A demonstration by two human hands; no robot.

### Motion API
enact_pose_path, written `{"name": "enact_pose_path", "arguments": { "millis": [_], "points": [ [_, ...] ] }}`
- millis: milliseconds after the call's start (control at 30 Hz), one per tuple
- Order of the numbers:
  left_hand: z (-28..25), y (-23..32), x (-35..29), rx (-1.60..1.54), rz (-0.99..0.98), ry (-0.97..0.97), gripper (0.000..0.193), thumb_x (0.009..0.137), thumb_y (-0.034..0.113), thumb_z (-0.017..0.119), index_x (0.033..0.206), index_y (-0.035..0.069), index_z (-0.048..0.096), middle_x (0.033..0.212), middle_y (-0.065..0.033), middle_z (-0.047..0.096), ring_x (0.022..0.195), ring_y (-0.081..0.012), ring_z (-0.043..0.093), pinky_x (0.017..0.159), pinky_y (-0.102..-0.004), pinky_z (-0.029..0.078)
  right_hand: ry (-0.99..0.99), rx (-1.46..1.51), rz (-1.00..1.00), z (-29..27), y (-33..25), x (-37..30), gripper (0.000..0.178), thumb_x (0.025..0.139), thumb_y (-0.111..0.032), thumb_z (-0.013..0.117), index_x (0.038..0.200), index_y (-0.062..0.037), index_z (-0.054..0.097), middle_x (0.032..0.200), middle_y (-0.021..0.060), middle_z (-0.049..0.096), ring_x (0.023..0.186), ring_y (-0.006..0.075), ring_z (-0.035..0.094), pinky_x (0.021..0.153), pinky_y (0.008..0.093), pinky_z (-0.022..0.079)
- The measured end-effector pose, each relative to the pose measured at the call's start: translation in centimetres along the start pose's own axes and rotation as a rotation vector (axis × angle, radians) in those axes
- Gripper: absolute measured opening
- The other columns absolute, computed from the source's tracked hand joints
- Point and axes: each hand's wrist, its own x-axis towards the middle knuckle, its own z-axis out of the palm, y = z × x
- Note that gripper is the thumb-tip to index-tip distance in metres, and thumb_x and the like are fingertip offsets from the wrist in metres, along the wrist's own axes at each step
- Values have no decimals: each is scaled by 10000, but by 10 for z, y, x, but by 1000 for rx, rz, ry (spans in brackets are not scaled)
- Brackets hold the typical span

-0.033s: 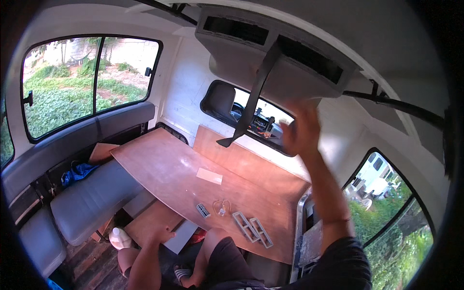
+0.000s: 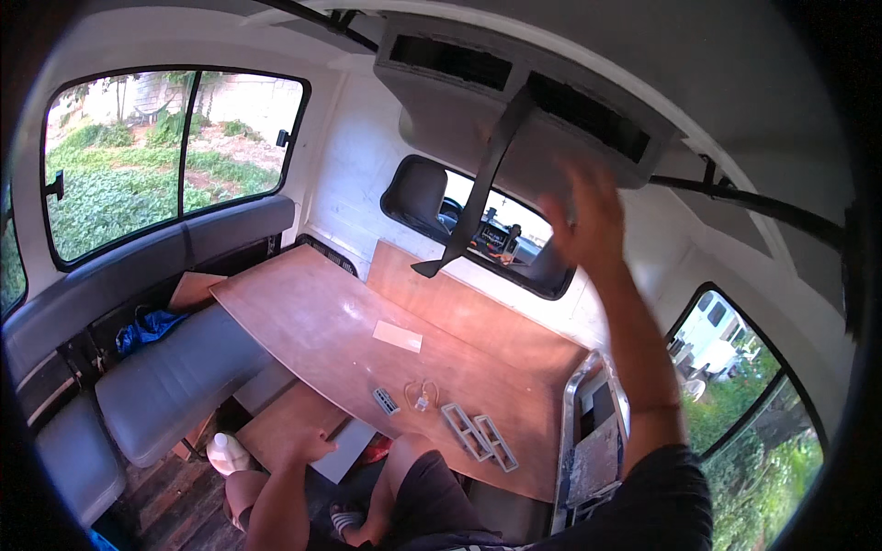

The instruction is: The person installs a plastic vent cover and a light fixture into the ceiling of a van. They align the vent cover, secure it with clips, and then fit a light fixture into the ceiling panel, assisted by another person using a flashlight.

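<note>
- Raised, with the blurred right hand (image 2: 588,225) in front of the underside of the grey moulded overhead housing with two dark rectangular openings (image 2: 459,110); cannot tell touching from mere overlap at this angle.
- Spread wide at the right fingers, with no visible grip on anything; held so, perhaps, for free movement under a low roof.
- Lowered, with the left hand (image 2: 308,447) over the brown board below the bench and beside the pale grey flat panel (image 2: 344,452); loosely curled at the fingers, perhaps at rest near the bent knee. Cannot tell about contact or a small hidden hold.
- Set high under the roof, in the housing's case, with openings facing into the cabin, presumably for use from the seats.
- Hanging from the housing's middle, in the case of the dark grey flat strap (image 2: 478,197); loose at the lower end, apparently slack under its own weight.
- Laid flat on the brown plywood bench (image 2: 303,303), close to the lap: two light grey divided rectangular frames (image 2: 467,431) side by side, likely for steadiness and easy reach.
- Placed left of these, the looped yellowish wire (image 2: 423,401), then the small grey slatted piece (image 2: 385,400) near the edge; perhaps spaced out against tangling.
</note>
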Motion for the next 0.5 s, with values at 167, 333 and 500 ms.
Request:
{"name": "enact_pose_path", "arguments": {
  "millis": [167, 333, 500],
  "points": [
    [-1, 13, 1, 54, -16, 41, 605, 809, 520, 753, 1227, 83, 730, 1259, -187, 703, 1192, -365, 658, 1001, -481, 518, -672, -56, 143, -23, 54, 148, 704, 1036, -599, 468, 1448, -34, 543, 1416, 209, 595, 1337, 333, 549, 1104, 421, 419],
    [-22, 25, -21, 122, -17, 54, 593, 817, 536, 742, 1223, 102, 738, 1271, -182, 699, 1205, -371, 649, 1025, -478, 505, -823, -200, 513, -4, 65, 203, 725, 1086, -600, 255, 1449, -59, 573, 1510, 161, 550, 1376, 342, 520, 1162, 386, 367],
    [-29, 29, -30, 77, -57, 42, 595, 819, 526, 732, 1209, 76, 738, 1255, -204, 700, 1185, -381, 655, 1017, -479, 509, -987, -247, 263, 16, 82, 213, 627, 1090, -505, 318, 1402, -52, 618, 1478, 173, 574, 1377, 361, 516, 1170, 408, 355]
  ]
}}
